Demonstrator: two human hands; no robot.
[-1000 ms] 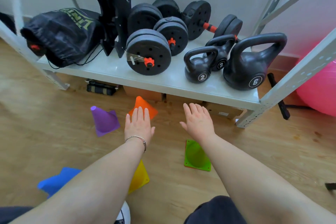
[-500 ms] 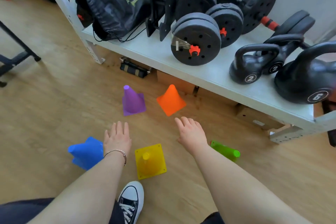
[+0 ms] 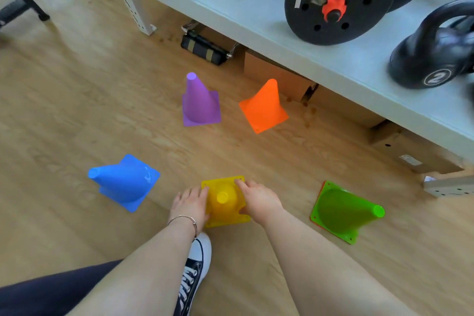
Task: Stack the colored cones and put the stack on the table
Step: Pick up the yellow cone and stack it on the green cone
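Crouched low, both hands gripped the yellow cone on the floor.
Left hand and right hand pinched its base; a slip could topple it toward the blue cone.

Both forearms bare, no sleeves visible. Left hand and right hand bare, no gloves or rings discernible. Thin silver bangle around the left wrist, a slim metal band with a small clasp or bead on the inner side. Dark navy trouser leg at lower left of frame. One foot visible below the left forearm: black canvas sneaker with white rubber toe cap, white laces, white stitching along the eyelet panel
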